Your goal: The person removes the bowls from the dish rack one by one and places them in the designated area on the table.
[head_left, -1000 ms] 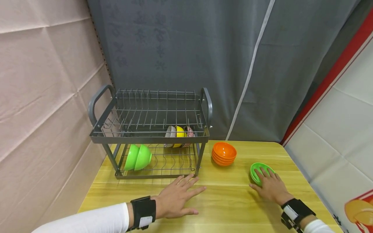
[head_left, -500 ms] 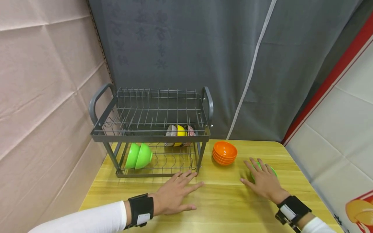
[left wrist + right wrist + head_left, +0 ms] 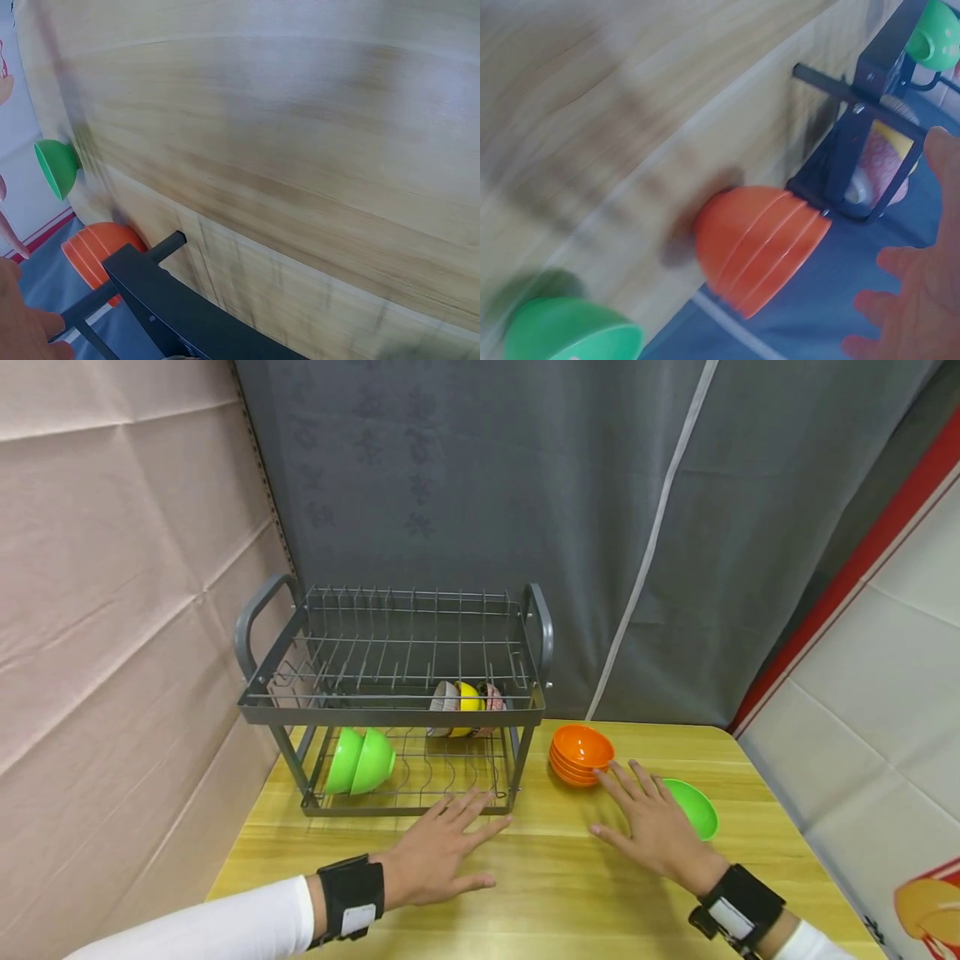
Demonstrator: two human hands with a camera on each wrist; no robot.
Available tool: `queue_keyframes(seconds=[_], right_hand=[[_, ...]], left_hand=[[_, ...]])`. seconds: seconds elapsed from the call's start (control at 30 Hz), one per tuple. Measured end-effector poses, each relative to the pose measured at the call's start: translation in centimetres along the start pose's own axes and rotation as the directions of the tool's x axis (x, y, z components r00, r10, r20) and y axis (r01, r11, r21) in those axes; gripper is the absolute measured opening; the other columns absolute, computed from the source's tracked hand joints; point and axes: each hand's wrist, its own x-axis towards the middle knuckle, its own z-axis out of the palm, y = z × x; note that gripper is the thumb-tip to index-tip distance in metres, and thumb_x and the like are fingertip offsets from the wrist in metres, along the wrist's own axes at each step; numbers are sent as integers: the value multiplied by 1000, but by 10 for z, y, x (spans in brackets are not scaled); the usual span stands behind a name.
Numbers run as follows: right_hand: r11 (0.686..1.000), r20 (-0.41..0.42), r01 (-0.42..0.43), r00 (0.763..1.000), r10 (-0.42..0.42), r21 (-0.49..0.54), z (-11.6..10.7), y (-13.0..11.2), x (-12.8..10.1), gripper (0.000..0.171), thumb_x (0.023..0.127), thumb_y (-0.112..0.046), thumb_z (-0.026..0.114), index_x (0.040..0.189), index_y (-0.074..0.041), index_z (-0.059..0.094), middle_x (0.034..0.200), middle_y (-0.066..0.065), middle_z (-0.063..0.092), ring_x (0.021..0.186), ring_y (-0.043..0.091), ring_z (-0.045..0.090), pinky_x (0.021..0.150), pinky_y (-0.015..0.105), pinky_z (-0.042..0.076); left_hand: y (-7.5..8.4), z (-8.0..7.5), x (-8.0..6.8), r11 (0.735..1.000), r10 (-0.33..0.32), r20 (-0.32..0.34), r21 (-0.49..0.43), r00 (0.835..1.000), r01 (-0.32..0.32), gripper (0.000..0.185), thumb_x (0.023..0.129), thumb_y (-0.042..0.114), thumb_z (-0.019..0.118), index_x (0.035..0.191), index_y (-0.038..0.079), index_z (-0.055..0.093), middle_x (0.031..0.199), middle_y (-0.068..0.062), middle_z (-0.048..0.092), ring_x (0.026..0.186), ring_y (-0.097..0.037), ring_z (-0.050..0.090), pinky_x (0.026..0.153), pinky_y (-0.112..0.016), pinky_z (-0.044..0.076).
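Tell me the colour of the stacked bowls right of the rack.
Orange. The stacked bowls show best in the head view.

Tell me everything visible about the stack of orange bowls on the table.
The orange bowls are a stack of several nested bowls, glossy, plastic by their look, standing upright with the mouth up. The stack sits on the wooden table, just right of the dish rack and left of the green bowl. The right hand reaches toward it with straight fingers; whether they touch is unclear.
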Motion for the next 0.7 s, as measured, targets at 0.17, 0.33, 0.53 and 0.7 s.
queue_keyframes(seconds=[0.17, 0.33, 0.53, 0.7], right_hand=[[1000, 3, 29, 1000, -29, -3, -4, -14, 3, 80, 92, -63, 61, 155, -16, 43, 162, 17, 39, 150, 47, 30, 118, 68, 27], [998, -3, 64, 998, -64, 0, -4, -29, 9, 79, 92, -62, 62, 154, -16, 45, 160, 17, 42, 149, 46, 33, 120, 65, 27], [993, -18, 116, 993, -116, -14, -2, -44, 16, 81, 91, -64, 61, 155, -18, 43, 161, 15, 40, 149, 45, 36, 120, 63, 31], [988, -35, 154, 987, -154, -12, 1, -54, 20, 82, 91, -65, 61, 157, -20, 40, 162, 14, 39, 149, 44, 35, 119, 62, 34]], left_hand=[[-4, 1, -5, 1000, -19, 0, -18, 1000, 19, 76, 98, 76, 23, 163, 37, 14, 172, -6, 10, 158, -30, 20, 124, -55, 30], [-7, 2, -8, 999, -43, -12, -16, 999, 42, 77, 97, 76, 24, 163, 36, 16, 172, -6, 8, 158, -31, 18, 125, -55, 27], [-9, -1, -11, 997, -78, -5, -26, 997, 78, 78, 96, 77, 25, 163, 36, 16, 172, -7, 10, 158, -31, 18, 125, -55, 26], [-14, -3, -14, 994, -101, 3, -34, 995, 101, 78, 97, 76, 26, 163, 36, 17, 172, -6, 10, 158, -30, 18, 126, -54, 24]])
